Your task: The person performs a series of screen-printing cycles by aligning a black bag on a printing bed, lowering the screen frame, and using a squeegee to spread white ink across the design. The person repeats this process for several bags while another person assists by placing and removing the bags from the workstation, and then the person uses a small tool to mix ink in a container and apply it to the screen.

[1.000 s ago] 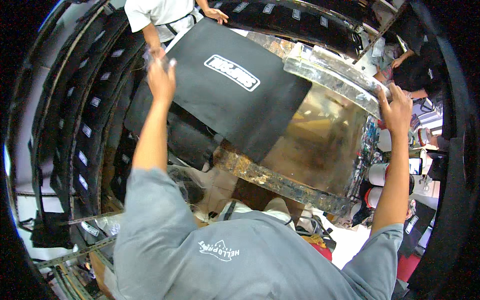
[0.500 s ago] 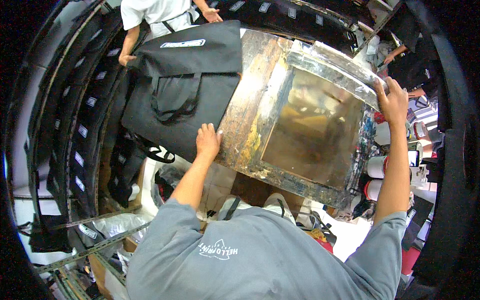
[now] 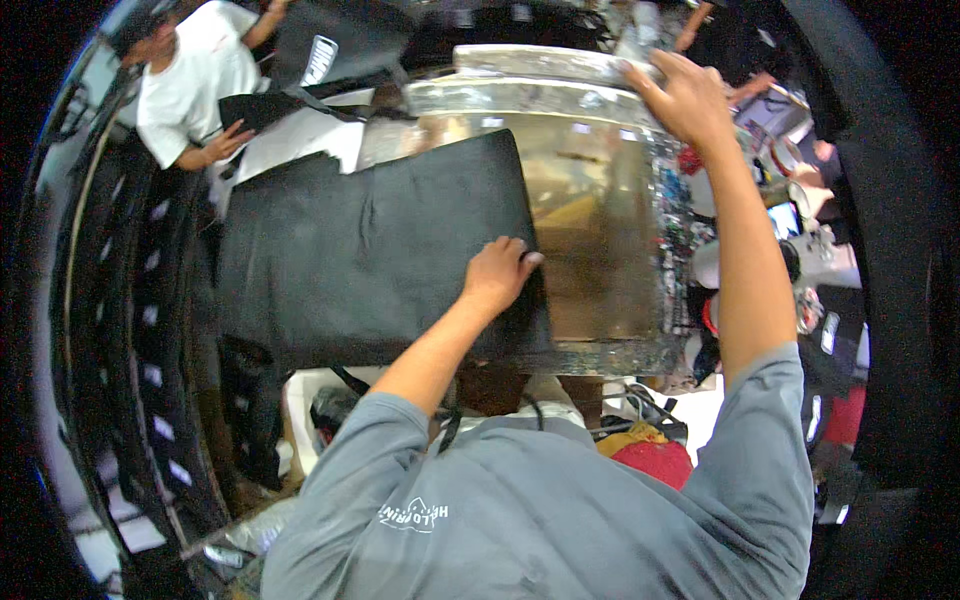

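Observation:
A plain black fabric bag [image 3: 370, 260] lies spread out in front of me, its right part covering the left side of a framed printing screen [image 3: 600, 230]. My left hand [image 3: 500, 275] has its fingers curled at the bag's right edge, thumb by the border. At the screen's far right corner, my right hand [image 3: 690, 100] grips the frame beside the end of a pale strip [image 3: 540, 60]. Whether its fingers also hold the strip cannot be made out. Golden-brown mesh shows to the right of the bag.
A person in a white shirt [image 3: 195, 75] stands at the far left, by a black bag with a white label [image 3: 320, 55]. Racks of black bags [image 3: 150, 330] line the left. Cans and a lit phone [image 3: 785, 218] crowd the right. Another person's hand [image 3: 750, 88] shows at far right.
The labelled bag has moved away toward the other person. A plain black bag now lies over the screen's left part, with my left hand on it. My right hand stays at the corner.

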Action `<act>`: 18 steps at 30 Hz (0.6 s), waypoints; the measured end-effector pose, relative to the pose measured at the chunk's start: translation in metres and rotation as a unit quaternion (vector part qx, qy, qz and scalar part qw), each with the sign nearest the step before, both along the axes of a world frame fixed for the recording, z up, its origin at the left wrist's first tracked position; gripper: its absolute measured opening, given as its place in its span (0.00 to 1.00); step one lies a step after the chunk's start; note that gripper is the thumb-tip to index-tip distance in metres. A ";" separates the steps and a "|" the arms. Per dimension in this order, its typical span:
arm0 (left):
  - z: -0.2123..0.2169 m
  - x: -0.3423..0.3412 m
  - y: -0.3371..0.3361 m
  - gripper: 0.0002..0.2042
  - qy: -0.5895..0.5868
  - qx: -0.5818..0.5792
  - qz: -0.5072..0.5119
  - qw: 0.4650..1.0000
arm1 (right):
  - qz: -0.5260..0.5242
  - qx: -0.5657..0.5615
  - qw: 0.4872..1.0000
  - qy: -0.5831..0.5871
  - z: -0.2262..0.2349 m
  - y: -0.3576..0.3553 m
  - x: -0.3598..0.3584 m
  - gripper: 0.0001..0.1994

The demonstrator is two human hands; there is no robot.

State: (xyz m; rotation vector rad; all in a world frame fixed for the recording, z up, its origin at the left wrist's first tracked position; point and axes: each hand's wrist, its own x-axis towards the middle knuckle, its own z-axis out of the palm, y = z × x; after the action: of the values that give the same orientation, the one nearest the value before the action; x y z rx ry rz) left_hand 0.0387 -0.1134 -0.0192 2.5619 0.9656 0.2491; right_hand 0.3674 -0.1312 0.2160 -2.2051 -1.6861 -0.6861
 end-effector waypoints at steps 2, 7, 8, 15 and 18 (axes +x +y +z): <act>-0.029 0.026 -0.018 0.22 -0.145 0.095 -0.085 0.981 | 0.009 -0.001 1.000 -0.004 0.002 0.007 0.005 0.40; -0.069 -0.008 -0.038 0.49 0.085 0.064 -0.028 0.994 | 0.016 -0.015 0.999 0.040 0.011 -0.007 -0.013 0.38; -0.073 0.003 -0.037 0.50 0.080 0.061 -0.056 0.993 | 0.016 0.006 1.000 0.024 0.010 -0.007 -0.007 0.38; -0.076 0.077 0.003 0.52 0.044 0.074 -0.154 0.984 | 0.045 0.026 0.998 0.023 0.019 0.010 0.006 0.37; -0.076 0.087 0.004 0.52 0.036 0.070 -0.166 0.983 | 0.040 -0.003 0.996 0.081 0.035 0.013 0.007 0.36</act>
State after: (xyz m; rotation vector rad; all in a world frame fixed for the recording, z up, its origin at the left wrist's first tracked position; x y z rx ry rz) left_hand 0.1259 -0.1090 -0.0950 2.8264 0.5449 0.1346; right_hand 0.3740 -0.1178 0.2511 -2.1231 -1.6859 -0.4699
